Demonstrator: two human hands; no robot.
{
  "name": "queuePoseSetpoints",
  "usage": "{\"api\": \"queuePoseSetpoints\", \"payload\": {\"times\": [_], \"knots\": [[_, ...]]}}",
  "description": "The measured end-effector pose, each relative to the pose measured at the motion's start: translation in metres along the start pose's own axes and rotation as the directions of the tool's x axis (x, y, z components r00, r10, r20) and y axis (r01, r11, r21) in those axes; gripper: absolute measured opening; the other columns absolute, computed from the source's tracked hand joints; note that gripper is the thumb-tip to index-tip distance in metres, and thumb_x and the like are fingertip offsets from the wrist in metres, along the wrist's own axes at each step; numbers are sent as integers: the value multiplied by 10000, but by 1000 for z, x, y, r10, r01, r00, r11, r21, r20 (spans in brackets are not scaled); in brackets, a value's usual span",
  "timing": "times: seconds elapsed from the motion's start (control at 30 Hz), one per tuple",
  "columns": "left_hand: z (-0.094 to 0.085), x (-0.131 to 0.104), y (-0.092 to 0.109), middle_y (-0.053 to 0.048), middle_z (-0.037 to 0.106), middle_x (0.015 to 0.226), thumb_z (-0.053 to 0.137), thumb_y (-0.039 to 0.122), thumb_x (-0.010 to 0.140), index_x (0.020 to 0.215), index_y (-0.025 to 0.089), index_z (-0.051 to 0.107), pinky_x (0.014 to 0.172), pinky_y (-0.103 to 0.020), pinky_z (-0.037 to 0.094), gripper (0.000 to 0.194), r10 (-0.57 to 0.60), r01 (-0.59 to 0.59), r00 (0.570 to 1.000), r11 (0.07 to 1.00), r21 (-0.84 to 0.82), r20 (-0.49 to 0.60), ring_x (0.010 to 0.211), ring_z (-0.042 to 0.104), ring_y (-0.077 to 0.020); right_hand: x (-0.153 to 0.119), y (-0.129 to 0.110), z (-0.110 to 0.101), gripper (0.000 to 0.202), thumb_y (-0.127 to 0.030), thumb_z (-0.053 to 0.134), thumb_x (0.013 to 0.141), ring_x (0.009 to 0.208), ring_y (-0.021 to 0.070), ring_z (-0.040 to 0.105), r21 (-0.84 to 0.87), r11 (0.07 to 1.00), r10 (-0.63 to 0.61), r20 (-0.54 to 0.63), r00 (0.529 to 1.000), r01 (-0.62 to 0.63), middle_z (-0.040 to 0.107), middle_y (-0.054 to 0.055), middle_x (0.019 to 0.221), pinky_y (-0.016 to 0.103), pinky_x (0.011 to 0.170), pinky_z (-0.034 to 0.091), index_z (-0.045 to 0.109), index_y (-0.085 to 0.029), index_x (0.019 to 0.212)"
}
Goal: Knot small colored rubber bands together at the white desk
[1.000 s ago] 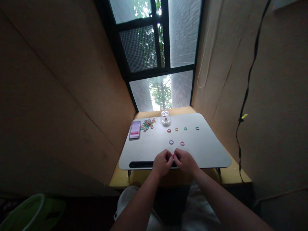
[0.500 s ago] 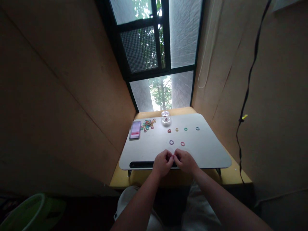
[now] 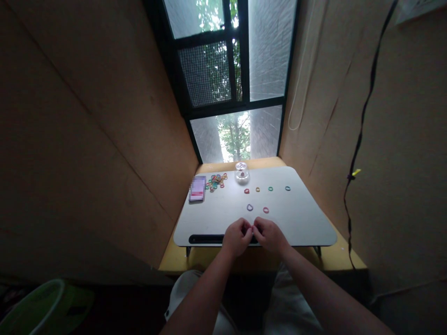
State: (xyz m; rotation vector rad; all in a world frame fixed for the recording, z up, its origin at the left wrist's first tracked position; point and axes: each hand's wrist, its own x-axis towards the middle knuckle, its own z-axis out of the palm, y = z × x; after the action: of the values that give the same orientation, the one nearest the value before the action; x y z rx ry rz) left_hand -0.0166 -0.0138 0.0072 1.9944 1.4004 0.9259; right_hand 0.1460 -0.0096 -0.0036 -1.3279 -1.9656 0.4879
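My left hand [image 3: 237, 236] and my right hand [image 3: 269, 235] meet over the front edge of the white table [image 3: 216, 218]. Their fingertips are pinched together on something small and pinkish, too small to make out. Just beyond them lie a purple band [image 3: 249, 207] and a pink band [image 3: 266, 210]. A row farther back has a red band [image 3: 247, 191], a yellow band [image 3: 257, 189], a green band [image 3: 270, 189] and a dark teal band [image 3: 287, 188]. At the back left is a pile of coloured bands [image 3: 216, 181].
A clear round container [image 3: 241, 174] stands at the table's back. A phone [image 3: 197, 189] lies at the left. The black slot [image 3: 206, 239] runs along the front edge, partly behind my hands. A green basket [image 3: 52, 307] is at the lower left; a black cord [image 3: 363, 116] hangs at the right.
The view has shifted very slightly. Both hands keep the same pinched pose, and the bands lie as before.
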Motion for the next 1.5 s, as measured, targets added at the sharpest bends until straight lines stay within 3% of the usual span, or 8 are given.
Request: {"api": "queuePoseSetpoints", "payload": {"times": [1.5], "knots": [[-1,-1,2,29,568,647,540,289,849,780,188,573,579,-235,330,126,-13,13,1000,1000,-8,7,593,485,-114,0,0,0,169,-231,490,848,568,127,471,-18,1000,-7,2,1000,7,532,-23,613,250,556,277,465,-209,683]]}}
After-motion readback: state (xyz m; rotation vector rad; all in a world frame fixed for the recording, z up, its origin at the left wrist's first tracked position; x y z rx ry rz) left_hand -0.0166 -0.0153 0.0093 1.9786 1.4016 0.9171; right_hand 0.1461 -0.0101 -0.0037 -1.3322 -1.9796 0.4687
